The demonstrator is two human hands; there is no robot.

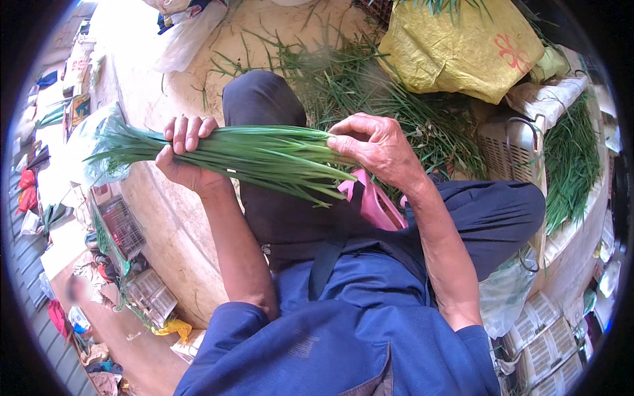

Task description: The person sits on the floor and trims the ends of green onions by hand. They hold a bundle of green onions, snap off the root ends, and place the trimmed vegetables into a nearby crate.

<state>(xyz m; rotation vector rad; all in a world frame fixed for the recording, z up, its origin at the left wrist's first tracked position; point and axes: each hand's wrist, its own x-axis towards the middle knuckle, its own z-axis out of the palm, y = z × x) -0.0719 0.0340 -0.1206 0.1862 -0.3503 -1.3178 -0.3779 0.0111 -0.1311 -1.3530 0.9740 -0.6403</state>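
My left hand (190, 148) is closed around a bundle of long green leafy stalks (267, 148), which look like garlic chives. The bundle lies sideways above my lap, its leafy tips to the left and its pale stem ends to the right. At the stem ends, my right hand (379, 146) pinches the upper stalks between thumb and forefinger. Below my right hand a pink plastic object (379, 205) shows, partly hidden by my leg and the stalks. Beyond my knees, many loose green stalks (346, 84) are heaped on the floor.
A yellow woven sack (460, 49) stands at the upper right. Beside it is a plastic crate (510, 148), with more green leaves (569, 163) to its right. A clear plastic bag (99, 143) lies at the left. Crates (148, 297) and a person (94, 277) are at the lower left.
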